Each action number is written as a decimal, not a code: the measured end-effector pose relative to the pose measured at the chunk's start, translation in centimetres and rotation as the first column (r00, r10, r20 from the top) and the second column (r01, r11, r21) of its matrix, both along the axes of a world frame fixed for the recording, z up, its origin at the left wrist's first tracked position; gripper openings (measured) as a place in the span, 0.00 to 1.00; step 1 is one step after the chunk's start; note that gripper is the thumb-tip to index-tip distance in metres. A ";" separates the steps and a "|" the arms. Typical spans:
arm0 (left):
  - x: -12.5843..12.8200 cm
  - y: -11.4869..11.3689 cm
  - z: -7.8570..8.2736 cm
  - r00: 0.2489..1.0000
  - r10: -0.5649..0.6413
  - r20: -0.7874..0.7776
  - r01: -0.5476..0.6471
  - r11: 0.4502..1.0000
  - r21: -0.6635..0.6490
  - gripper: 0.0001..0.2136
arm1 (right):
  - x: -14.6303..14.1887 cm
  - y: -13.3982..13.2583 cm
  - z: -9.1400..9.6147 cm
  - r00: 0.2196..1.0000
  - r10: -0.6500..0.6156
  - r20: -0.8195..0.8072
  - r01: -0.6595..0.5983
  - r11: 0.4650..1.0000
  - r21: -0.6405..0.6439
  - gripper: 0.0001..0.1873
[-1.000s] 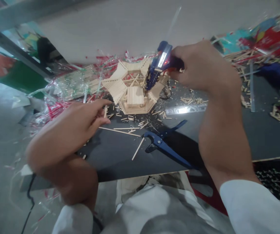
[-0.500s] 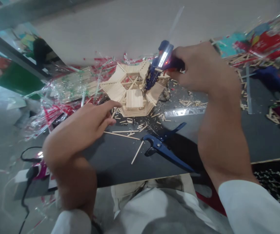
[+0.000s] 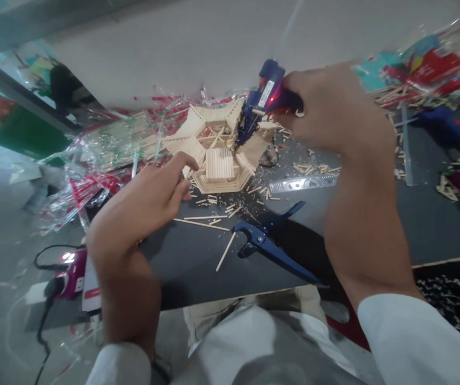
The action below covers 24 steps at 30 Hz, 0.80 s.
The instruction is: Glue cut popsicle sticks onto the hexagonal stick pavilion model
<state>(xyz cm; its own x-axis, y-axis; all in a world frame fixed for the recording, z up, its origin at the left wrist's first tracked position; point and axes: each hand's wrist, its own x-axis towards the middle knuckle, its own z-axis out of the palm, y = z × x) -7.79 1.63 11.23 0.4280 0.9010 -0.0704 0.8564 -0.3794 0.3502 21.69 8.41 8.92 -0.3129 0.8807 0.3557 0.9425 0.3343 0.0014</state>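
Observation:
A model built of thin wooden sticks [image 3: 220,164], shaped like a hexagon with flared panels, sits on the dark table. My right hand [image 3: 318,104] is closed round the handle of a blue hot glue gun [image 3: 268,93] with a lit red light. Its nozzle points down at the model's right side; whether the tip touches is hard to see. A clear glue stick [image 3: 290,27] juts from the gun's back. At the model's lower left edge is my left hand [image 3: 161,187], index finger bent and thumb apart from it, with nothing visible between them.
Blue cutters [image 3: 260,238] lie in front, among loose sticks [image 3: 206,222] and cut bits. A metal ruler [image 3: 302,183] rests to the right. Plastic wrapping [image 3: 109,144] and bundled sticks crowd the left. A purple power socket [image 3: 71,272] with plugged cords is at lower left.
My left index finger has bent and lifted a little from the model's edge. The glue gun has tipped slightly, its nozzle staying by the model's right side.

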 end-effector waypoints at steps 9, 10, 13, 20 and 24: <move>1.4 0.6 -1.0 0.976 0.142 0.165 -0.159 0.983 0.094 0.07 | 0.0 -0.3 0.0 0.999 0.010 -0.040 -0.008 0.999 0.042 0.19; 1.6 0.5 -0.9 0.976 0.146 0.162 -0.166 0.980 0.112 0.07 | 0.0 -0.3 0.0 0.999 0.010 -0.052 -0.007 0.999 0.049 0.19; 2.1 0.6 -0.8 0.972 0.154 0.180 -0.178 0.975 0.130 0.10 | 0.4 -0.2 0.0 0.992 -0.019 -0.126 0.025 0.998 0.052 0.19; 2.2 1.7 -2.8 0.877 0.195 0.439 -0.212 0.977 -0.011 0.08 | 4.6 0.0 0.2 0.881 -0.460 -0.106 0.434 0.878 -0.200 0.21; 2.8 2.0 -3.5 0.834 0.250 0.492 -0.213 0.968 -0.132 0.06 | 7.9 1.6 -1.6 0.855 -0.488 0.174 0.515 0.767 -0.383 0.14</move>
